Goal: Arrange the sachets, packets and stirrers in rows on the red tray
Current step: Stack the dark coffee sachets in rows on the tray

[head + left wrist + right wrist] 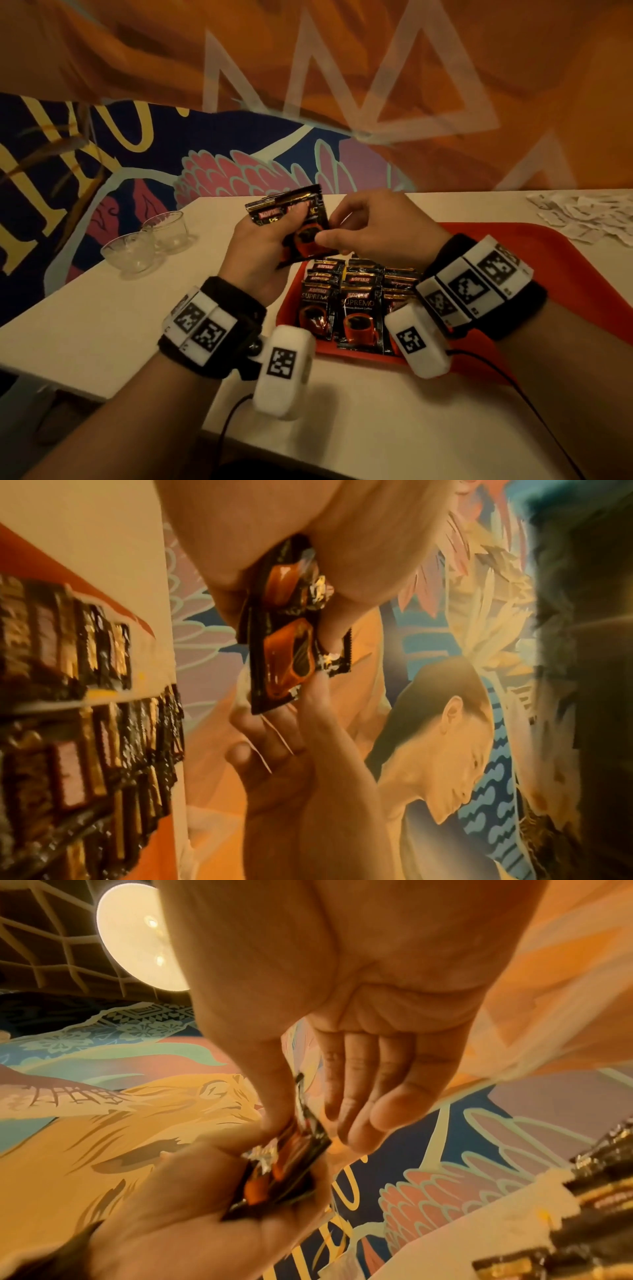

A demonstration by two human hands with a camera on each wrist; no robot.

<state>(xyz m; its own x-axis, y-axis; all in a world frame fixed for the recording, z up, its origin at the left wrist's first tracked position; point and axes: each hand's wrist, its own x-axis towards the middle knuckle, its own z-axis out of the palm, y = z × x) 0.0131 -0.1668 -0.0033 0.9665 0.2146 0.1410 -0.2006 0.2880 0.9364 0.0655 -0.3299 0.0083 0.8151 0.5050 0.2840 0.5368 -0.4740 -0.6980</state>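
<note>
Black coffee sachets (289, 219) sit fanned in the left hand (260, 246), above the red tray (548, 260). The right hand (373, 226) pinches one, likely to lay it beside the rows (356, 294) next.

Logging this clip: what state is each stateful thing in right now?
Left hand: grips a fanned stack of black coffee sachets, raised above the table.
Right hand: pinches the front sachet of that stack.
Red plastic tray: partly filled; overlapping sachet rows at its near left.
Two clear glass cups: upright, apparently empty.
</note>
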